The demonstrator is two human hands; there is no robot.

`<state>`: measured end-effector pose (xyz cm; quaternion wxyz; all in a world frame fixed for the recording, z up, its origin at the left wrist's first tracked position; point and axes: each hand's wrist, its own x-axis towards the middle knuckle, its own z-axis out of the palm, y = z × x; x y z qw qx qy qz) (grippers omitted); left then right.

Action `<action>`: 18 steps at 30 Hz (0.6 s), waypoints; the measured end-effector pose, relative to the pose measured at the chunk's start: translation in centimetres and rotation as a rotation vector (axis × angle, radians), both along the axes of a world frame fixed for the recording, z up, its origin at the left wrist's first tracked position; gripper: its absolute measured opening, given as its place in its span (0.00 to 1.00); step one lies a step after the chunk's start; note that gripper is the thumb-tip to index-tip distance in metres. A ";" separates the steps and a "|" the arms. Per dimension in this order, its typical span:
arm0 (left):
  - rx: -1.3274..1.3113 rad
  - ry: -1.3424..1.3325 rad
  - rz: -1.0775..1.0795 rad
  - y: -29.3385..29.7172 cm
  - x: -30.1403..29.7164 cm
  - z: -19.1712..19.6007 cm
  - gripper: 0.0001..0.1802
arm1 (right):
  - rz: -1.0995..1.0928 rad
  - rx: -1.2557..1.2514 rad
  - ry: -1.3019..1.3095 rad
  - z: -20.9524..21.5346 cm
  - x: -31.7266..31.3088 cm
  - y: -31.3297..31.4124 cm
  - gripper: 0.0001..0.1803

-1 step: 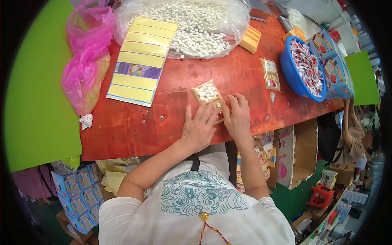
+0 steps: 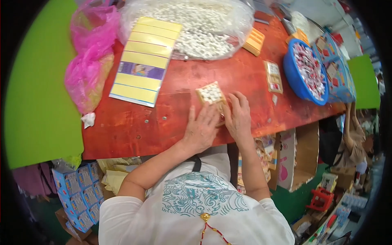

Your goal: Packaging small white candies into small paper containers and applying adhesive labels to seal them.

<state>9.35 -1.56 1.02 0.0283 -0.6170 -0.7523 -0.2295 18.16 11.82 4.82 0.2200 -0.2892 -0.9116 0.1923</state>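
A small yellow tray packed with white pieces sits on the red table, just in front of me. My left hand lies flat on the table with its fingers spread, and their tips touch the tray's near edge. The curled fingers of my right hand grip the tray's right near corner. Between my two hands a bit of another yellow piece shows, mostly hidden.
Behind the tray lie a big clear bag of white pieces and a stack of yellow sheets. A pink plastic bag sits left. A blue basin of wrapped pieces, a small card and a yellow box stand right.
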 end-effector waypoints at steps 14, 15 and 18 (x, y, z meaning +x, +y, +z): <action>0.311 -0.150 0.167 -6.4 -8.0 1.9 0.23 | 0.248 0.328 -0.330 -3.0 -4.4 0.9 0.35; 0.339 -0.120 0.245 -6.2 -10.5 2.2 0.24 | 0.253 0.340 -0.319 -2.7 -4.6 1.1 0.35; 0.368 -0.046 0.612 -6.2 -18.6 1.1 0.28 | 0.283 0.302 -0.381 -2.3 -4.5 0.8 0.34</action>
